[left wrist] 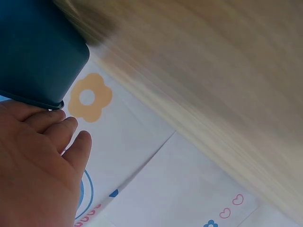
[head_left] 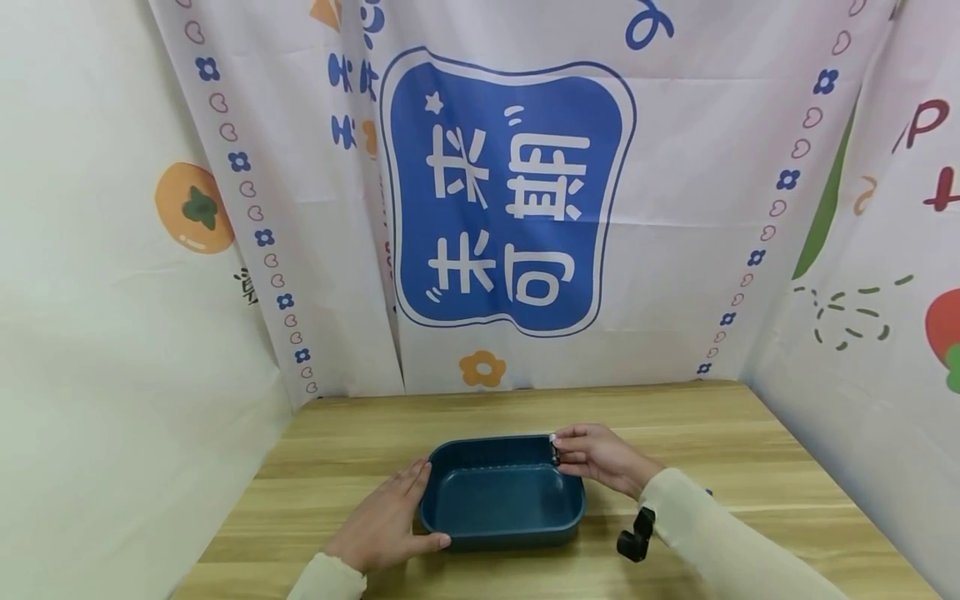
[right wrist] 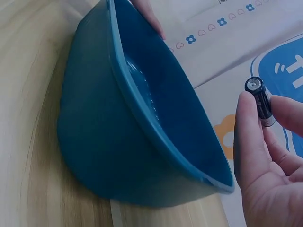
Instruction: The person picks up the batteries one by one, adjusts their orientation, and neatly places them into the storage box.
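A dark teal rectangular basin (head_left: 501, 540) with rounded corners stands on the wooden table. My left hand (head_left: 386, 518) lies against its left end, fingers fairly straight along the rim and thumb at the near corner. In the left wrist view, the fingertips of that hand (left wrist: 40, 156) meet the basin's rim (left wrist: 33, 100). Over the far right corner of the basin, my right hand (head_left: 603, 458) pinches a small black battery (right wrist: 260, 100) between thumb and fingers. One metal end of the battery faces the right wrist camera. The basin's visible floor is bare.
The table (head_left: 360, 425) has a light wood grain and ends at a printed cloth backdrop (head_left: 675, 292). Cloth also hangs at the left and right sides. A black wrist camera (head_left: 636, 535) sticks out below the right sleeve. A small blue thing (head_left: 708, 492) shows beside that sleeve.
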